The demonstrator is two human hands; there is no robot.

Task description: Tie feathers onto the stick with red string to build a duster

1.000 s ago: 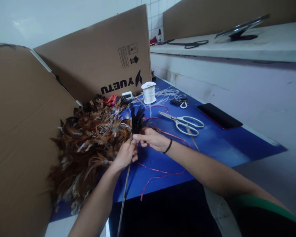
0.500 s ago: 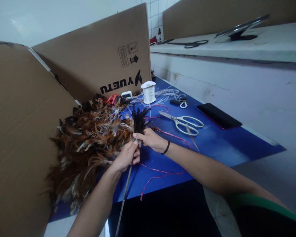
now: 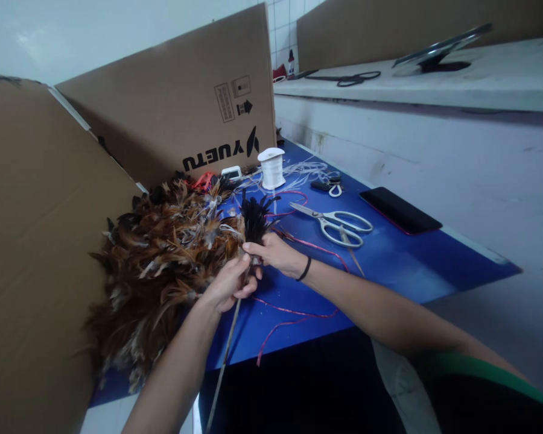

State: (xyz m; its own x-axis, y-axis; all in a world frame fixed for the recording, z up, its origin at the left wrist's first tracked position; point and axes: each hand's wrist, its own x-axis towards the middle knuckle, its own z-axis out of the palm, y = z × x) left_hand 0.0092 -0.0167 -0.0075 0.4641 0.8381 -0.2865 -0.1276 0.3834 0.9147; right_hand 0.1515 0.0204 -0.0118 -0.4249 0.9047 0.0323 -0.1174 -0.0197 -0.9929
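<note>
Our left hand [image 3: 230, 283] now shows its fingers less tightly bunched than a second ago, and the lower end of the thin stick [image 3: 228, 343] lies a little further from the scissors [image 3: 322, 219]. The black feathers [image 3: 255, 218] also fan wider. We hold them just left of the scissors' tip, pinched near the base by our right hand [image 3: 278, 253] so that, we judge, the plumes stand free above our grip. Our left hand curls loosely about the stick just below, likely steadying it; how firmly it presses we cannot tell. Well to the left of the scissors spreads a pile of brown feathers [image 3: 172, 247], probably within easy reach. Beyond the scissors and to their left, a white spool [image 3: 272, 172] stands upright on the surface [image 3: 402, 271], perhaps so it unwinds freely. Pink cord [image 3: 317, 246] trails past the scissors on our side, and a phone [image 3: 400, 210] lies to their right, out of our way.
</note>
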